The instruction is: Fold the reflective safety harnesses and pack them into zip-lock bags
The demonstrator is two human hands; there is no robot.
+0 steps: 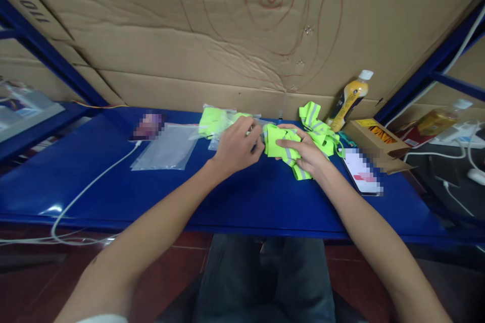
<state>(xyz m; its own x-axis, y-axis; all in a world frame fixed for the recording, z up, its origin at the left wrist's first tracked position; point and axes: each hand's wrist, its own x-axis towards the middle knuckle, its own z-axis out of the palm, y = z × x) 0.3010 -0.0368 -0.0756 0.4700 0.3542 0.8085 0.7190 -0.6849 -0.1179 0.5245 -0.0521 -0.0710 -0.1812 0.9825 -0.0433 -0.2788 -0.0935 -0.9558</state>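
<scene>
Strap bundle (pixel 279 142), head view: folded, yellow-green with grey bands, lying between the two hands, directly to the left of the right hand (pixel 307 154) and to the right of the left hand (pixel 239 145). The right hand is the nearer, being in contact with it. Long axis of the folded part: roughly crosswise, from the left fingertips toward the right palm; a loose end hangs on the near side, below the right fingers.

Right hand: grasping the bundle, thumb laid across the upper face, other fingers behind and beneath; forearm reaching in obliquely from the near right. Left hand: back of the hand uppermost, fingers curled toward the bundle's left edge; whether they pinch the bundle, clear film or nothing cannot be told. Its forearm enters from the near left.

Surroundings: loose straps (pixel 322 136) beyond and to the right of the right hand; a filled bag (pixel 210 122) beyond the left hand, on its left; flat clear bags (pixel 166 149) farther left, on the blue table (pixel 242 202).
</scene>
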